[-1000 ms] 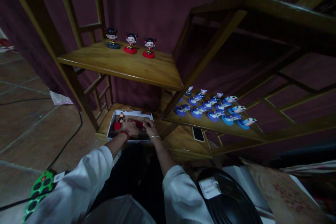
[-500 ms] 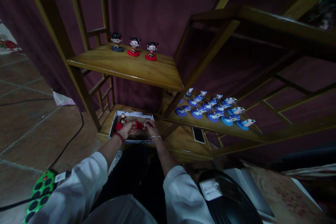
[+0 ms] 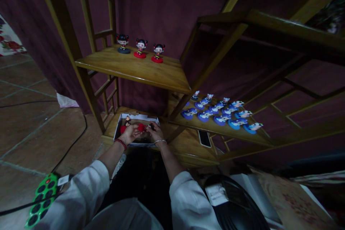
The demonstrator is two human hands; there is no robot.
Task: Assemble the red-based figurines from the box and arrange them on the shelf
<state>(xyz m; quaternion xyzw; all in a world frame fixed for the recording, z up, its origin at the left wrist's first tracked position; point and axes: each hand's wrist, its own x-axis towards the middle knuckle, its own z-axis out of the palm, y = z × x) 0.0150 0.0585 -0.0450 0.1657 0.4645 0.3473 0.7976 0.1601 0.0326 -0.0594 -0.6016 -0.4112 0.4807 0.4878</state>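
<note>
From far off, I see the right hand [image 3: 155, 132] pinching a small doll figurine [image 3: 149, 127], its fingers bent round what looks like the head end. The left hand [image 3: 131, 133] has its fingertips on a red round base [image 3: 141, 127], right between the two hands. I cannot tell if doll and base are stuck together. Both are over a white-walled cardboard box [image 3: 142, 116]. More little dolls [image 3: 127, 118] lie in it, just past the left hand. Higher up, ahead of both hands, three black-haired dolls [image 3: 141, 46] stand on a wooden shelf [image 3: 129, 65].

I think the doll is light and hard, like plastic, and smooth enough to slip. Thin bits could snap, so I would hold it softly by its big head, and the base by its rim.
</note>
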